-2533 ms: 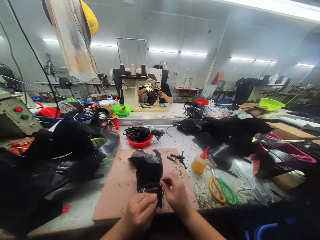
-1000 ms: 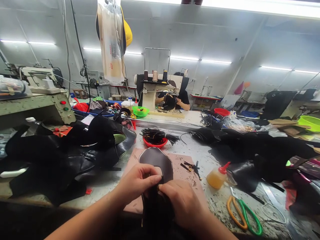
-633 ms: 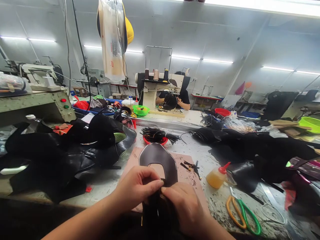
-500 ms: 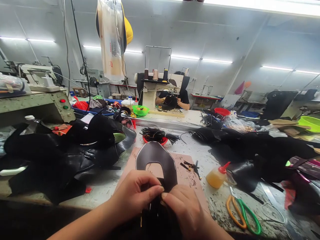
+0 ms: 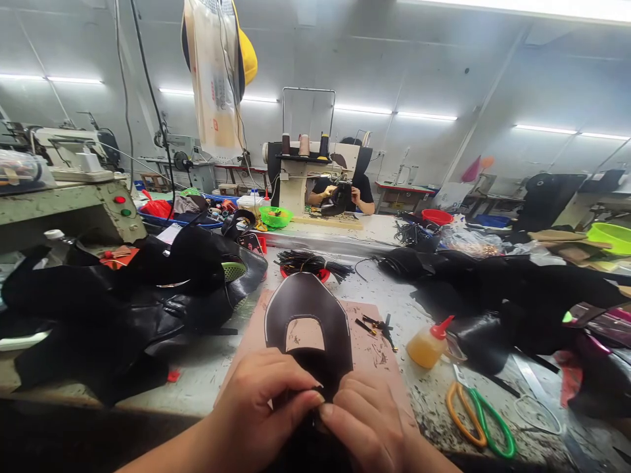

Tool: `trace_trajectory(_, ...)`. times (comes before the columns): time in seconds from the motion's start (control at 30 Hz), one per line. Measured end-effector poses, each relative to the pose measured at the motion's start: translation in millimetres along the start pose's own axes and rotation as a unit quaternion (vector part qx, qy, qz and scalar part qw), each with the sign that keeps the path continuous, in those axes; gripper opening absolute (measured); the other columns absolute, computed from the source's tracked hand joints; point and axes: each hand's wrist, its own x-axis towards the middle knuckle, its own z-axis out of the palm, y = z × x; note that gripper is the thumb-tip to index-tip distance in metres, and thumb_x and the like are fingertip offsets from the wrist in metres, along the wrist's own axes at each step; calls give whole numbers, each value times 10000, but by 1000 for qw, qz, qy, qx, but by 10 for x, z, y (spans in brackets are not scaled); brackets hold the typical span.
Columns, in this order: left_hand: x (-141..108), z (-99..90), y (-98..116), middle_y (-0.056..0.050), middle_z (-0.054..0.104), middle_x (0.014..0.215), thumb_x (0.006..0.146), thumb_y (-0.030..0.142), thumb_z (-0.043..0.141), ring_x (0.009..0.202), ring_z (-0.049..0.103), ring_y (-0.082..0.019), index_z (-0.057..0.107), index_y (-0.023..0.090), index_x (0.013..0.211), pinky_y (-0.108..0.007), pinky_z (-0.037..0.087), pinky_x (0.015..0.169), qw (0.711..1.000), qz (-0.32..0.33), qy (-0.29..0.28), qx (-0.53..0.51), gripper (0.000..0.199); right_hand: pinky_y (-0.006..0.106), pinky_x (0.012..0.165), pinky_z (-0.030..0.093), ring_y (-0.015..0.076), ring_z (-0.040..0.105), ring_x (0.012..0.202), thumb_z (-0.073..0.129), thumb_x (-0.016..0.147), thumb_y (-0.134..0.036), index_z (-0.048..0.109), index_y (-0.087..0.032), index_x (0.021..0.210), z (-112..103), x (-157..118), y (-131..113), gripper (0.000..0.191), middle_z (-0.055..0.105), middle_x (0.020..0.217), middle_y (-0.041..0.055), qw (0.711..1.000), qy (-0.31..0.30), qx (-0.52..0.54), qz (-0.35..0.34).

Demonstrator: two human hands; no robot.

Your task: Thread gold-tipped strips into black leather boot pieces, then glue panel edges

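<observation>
A dark brown leather piece (image 5: 336, 325), rounded at the far end with a U-shaped cutout and pale edges, lies on the pinkish mat (image 5: 379, 381). Its near part runs under my fingers into black material. My left hand (image 5: 276, 394) pinches the black material between thumb and index finger. Close beside it, my right hand (image 5: 362, 414) grips the same piece with curled fingers, thumb almost touching the left thumb. What lies between the fingertips is mostly hidden. Several black strips with brassy ends (image 5: 379, 326) rest on the mat to the right.
Right of the mat stand a glue bottle (image 5: 428, 345) with a red tip and scissors (image 5: 480, 417) with orange and green handles. Black leather pieces heap up left (image 5: 93, 315) and right (image 5: 522, 295). Beyond, a bundle of black strips (image 5: 315, 263) fills a red bowl; a co-worker sits behind a sewing machine (image 5: 296, 190).
Both hands have shifted slightly down and toward me, still pinching close together. More of the brown piece and its cutout now shows. The co-worker's hands have moved the dark item at the machine.
</observation>
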Motion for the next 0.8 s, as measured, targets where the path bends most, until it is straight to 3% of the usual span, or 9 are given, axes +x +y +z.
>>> trace_trajectory(0.37,-44,-8,-1,19,637,577,809,204,577,518,566,-110,638,202,759,-223,443,520,1000,-28,-1,-11,79,238,440,294,98,404,428,458,841,-114,495,-144,1019,5,142,-23,184,437,499,-60,999,42,3,-21)
trace_trajectory(0.5,-40,-30,-10,17,641,597,797,167,586,532,572,-105,628,197,784,-207,443,532,1000,-11,-25,-9,53,229,431,271,86,379,417,452,846,-112,498,-141,994,8,164,-8,158,412,490,-69,998,55,-2,-35)
trace_trajectory(0.8,-19,-36,19,18,635,570,794,160,586,511,565,-102,620,193,771,-198,442,519,1000,4,-10,-2,53,240,425,256,94,375,429,443,841,-78,508,-109,951,-20,229,-21,132,421,477,-51,998,52,5,-44)
